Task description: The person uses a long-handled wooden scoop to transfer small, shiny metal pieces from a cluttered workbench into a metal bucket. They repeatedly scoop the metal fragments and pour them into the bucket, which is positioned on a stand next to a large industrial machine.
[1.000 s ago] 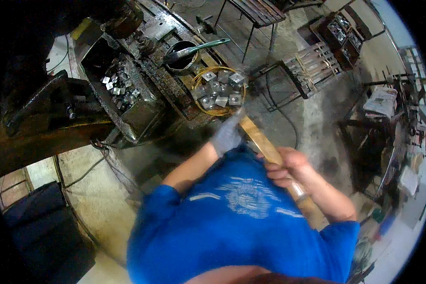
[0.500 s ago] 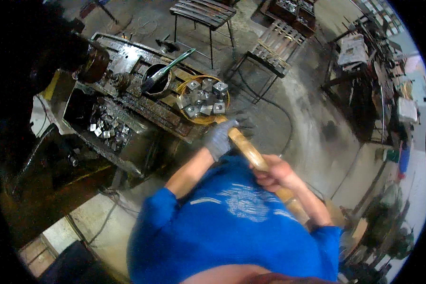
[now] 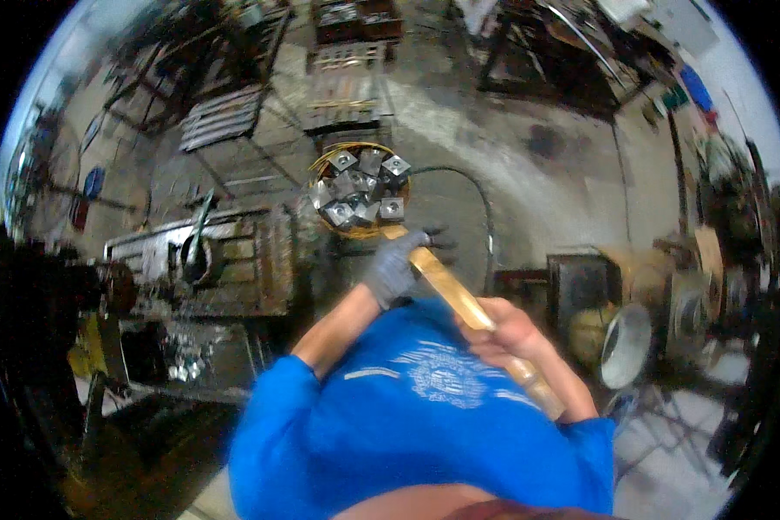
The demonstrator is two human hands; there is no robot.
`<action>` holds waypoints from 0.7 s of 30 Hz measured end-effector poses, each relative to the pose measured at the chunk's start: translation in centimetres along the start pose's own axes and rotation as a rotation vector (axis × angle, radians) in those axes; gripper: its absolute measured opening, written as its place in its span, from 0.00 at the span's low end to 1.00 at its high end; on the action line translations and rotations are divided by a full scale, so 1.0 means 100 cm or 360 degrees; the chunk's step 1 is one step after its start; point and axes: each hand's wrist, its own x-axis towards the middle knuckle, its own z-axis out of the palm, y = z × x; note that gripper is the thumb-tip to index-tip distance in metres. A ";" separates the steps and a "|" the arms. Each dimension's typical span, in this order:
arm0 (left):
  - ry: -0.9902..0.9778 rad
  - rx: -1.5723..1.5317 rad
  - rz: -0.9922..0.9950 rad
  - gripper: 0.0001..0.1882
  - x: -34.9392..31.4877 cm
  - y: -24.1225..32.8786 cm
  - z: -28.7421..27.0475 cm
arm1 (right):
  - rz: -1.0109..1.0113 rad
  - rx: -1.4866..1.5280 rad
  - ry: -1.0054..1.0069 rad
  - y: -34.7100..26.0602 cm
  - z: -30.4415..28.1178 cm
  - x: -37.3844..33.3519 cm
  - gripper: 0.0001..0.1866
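The left hand (image 3: 392, 273), gloved, is under the upper part of a wooden handle (image 3: 446, 288). Its fingertips show spread past the far side; whether the fingers close on the wood cannot be told. The bare right hand (image 3: 504, 328) wraps lower down, fingers curled together around it.

The handle's upper end meets the near rim of a round basket (image 3: 355, 232), out in front of the person and just beyond the left hand. To hold it well, the left hand probably ought to bear the weight near the rim while the right steadies the lower end, so that the basket stays level.

Metal blocks (image 3: 360, 184), some with a round hole, are piled loosely in the basket; a tilt could send the outer ones over the rim. Leftward, a pot (image 3: 203, 279) holds a green-handled brush (image 3: 204, 212), and a dark bin (image 3: 217, 395) holds small shiny pieces.
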 end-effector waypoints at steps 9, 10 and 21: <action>-0.0203 0.0374 -0.0848 0.22 0.123 -0.056 0.019 | -0.0618 0.0544 0.0454 0.032 -0.051 -0.021 0.11; -0.0163 0.0363 -0.0897 0.22 0.126 -0.065 0.049 | -0.0677 0.0565 0.0523 0.026 -0.051 -0.038 0.11; -0.0878 0.0547 -0.1911 0.20 0.163 -0.155 0.037 | -0.1378 0.1158 0.1156 0.107 -0.015 -0.002 0.18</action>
